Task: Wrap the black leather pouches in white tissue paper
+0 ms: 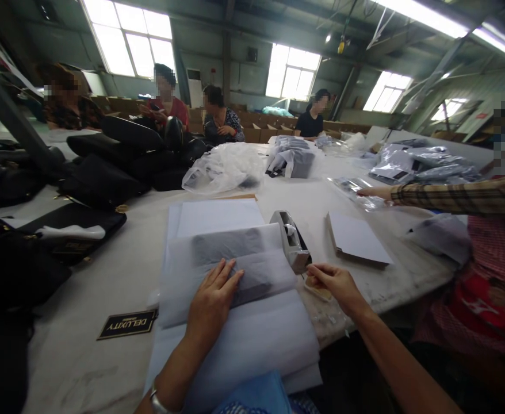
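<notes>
A factory workshop: strip lights (425,17) and metal beams (446,60) overhead, cartons (255,134) lined up behind, and several people (168,112) round a big bench (73,319) with piled black bags (99,181), plastic (224,167), white paper (256,333) and a tape dispenser (297,253).

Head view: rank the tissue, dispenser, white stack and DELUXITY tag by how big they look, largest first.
1. Tissue
2. White stack
3. Dispenser and DELUXITY tag: too alike to rank; their shapes differ and the tag lies nearer the camera.

bright paned windows (293,72), grey-green wall (239,75), fluorescent tubes (425,17) glowing overhead
</notes>
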Demonstrator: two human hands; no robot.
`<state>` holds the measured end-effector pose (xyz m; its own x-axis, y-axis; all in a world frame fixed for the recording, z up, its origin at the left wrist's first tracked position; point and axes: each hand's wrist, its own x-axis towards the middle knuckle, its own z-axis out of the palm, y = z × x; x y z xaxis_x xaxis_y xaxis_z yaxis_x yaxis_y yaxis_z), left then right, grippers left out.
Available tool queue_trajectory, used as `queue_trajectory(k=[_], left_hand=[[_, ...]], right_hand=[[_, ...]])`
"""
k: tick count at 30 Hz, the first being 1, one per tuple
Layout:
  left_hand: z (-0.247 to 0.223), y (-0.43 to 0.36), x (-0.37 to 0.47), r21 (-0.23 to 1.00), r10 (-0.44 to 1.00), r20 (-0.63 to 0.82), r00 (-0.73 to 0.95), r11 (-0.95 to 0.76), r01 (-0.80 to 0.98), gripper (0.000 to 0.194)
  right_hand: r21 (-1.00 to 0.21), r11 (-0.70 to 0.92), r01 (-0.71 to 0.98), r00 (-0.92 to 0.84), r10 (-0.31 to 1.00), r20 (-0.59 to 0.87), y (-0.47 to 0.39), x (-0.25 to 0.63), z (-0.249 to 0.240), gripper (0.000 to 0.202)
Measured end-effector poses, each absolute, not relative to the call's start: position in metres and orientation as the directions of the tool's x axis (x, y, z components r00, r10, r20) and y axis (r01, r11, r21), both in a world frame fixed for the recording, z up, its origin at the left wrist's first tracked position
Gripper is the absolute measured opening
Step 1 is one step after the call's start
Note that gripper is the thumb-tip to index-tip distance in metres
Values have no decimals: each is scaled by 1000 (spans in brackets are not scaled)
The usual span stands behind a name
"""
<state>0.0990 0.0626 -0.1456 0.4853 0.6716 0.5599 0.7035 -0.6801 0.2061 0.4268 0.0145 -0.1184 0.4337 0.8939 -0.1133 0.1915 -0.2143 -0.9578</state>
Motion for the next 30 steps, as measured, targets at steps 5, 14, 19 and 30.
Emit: queue_trajectory(k=[5,14,19,30], left_hand=[[-144,63,98,211,677,547,492,-680,702,36],[-146,63,98,240,685,547,481,-679,694,38],[-145,62,98,242,691,539,481,-675,698,38],[-141,59,101,233,721,505,474,-643,730,38]], right_hand=[[-700,-186,689,368,922,117,15,455,-119,30],[-98,339,936,-304,915,266,11,467,-57,36],[-109,539,835,-520,839,161,52,422,-40,29],[20,696,717,-696,718,-9,146,341,-45,28]])
